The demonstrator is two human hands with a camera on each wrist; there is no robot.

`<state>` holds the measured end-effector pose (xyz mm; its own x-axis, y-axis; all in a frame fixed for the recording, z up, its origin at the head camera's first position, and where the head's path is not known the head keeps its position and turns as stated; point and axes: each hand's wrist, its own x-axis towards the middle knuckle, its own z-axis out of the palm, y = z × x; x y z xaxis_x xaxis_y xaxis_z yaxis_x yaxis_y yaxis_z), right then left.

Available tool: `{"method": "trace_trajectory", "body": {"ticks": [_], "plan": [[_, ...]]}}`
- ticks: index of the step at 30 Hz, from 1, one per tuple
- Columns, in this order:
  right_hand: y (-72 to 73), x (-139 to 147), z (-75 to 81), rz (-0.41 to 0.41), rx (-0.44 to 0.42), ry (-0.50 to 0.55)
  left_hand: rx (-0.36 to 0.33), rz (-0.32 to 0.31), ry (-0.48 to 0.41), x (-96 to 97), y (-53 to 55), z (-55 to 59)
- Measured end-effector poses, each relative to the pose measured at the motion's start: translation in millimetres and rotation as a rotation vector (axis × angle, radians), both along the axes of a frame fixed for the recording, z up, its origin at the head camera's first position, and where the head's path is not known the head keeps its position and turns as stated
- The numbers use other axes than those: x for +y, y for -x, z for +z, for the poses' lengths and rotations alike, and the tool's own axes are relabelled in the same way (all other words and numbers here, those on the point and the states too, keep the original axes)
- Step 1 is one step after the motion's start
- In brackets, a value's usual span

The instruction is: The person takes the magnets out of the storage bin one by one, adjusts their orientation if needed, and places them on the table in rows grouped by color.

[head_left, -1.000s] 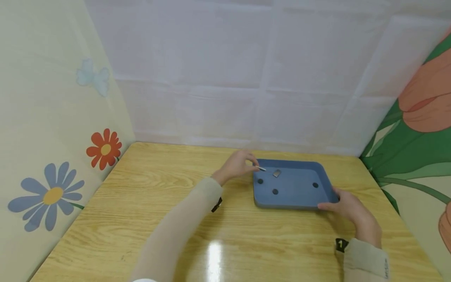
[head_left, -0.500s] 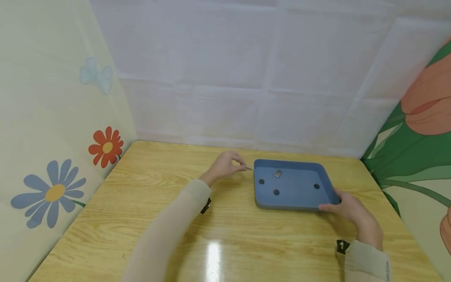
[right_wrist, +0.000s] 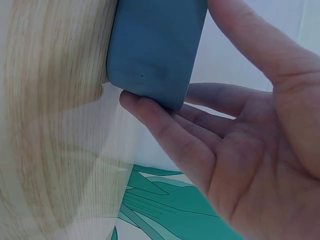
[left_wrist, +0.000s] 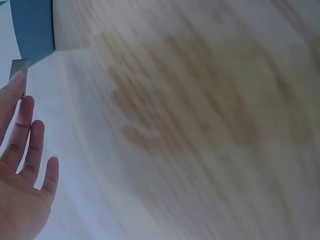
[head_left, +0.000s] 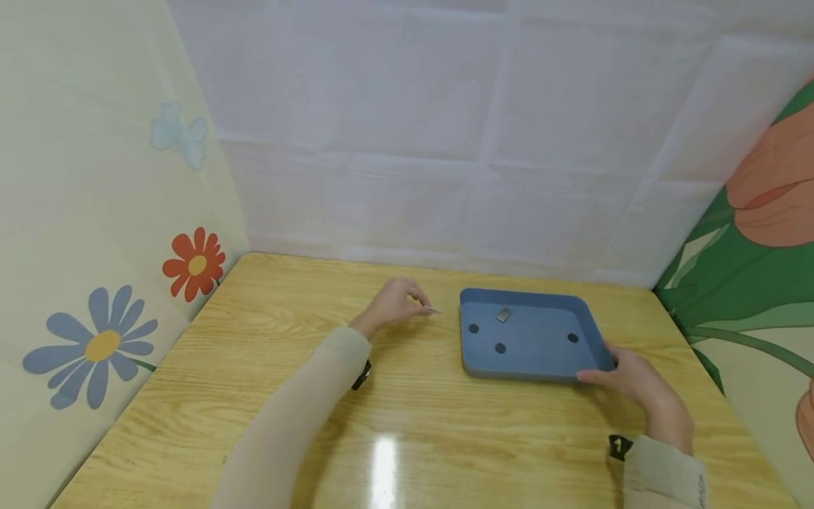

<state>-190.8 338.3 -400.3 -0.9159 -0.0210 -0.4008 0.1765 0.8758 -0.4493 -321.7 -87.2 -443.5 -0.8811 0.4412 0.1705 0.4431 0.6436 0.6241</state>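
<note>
My left hand (head_left: 389,305) is over the table to the left of the blue tray (head_left: 537,329). Thumb and index finger pinch a small flat grey metal rectangle (left_wrist: 19,66), while the other fingers stay spread in the left wrist view. My right hand (head_left: 642,382) grips the tray at its near right corner, thumb at the front rim and fingers along the right side. Inside the tray lie a similar grey rectangle (head_left: 504,315) near the back and three dark discs, one at left (head_left: 473,329), one in front (head_left: 500,348), one at right (head_left: 573,338).
The wooden table (head_left: 407,417) carries the tray toward its back right. A white cloth (head_left: 356,141) hangs behind the table. Flower-printed panels stand at the left (head_left: 102,212) and right (head_left: 718,283) sides.
My left hand has moved left, from over the tray's left rim to over the table, carrying the grey rectangle. My right hand stays on the tray, and the tray's contents have not shifted.
</note>
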Motion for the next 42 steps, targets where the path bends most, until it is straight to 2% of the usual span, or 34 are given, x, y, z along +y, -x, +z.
{"method": "trace_trajectory", "body": {"ticks": [8,16,23,28,42], "plan": [[1.3,-0.1,-0.4,-0.005,-0.001,0.010,-0.109,-0.001,-0.011,-4.5,-3.1,-6.6],[1.6,0.2,0.3,-0.003,0.010,0.010,-0.163,-0.030,0.055,-7.6,-3.0,-9.8],[1.1,0.0,-0.4,-0.006,0.008,0.003,-0.078,-0.018,0.186,-6.1,0.2,-12.1],[0.4,-0.7,-0.8,-0.009,0.004,0.000,-0.025,-0.035,0.249,-5.3,1.5,-13.4],[-0.8,-1.5,-0.3,-0.008,0.006,0.010,-0.001,-0.066,0.287,-4.9,5.1,-15.9]]}}
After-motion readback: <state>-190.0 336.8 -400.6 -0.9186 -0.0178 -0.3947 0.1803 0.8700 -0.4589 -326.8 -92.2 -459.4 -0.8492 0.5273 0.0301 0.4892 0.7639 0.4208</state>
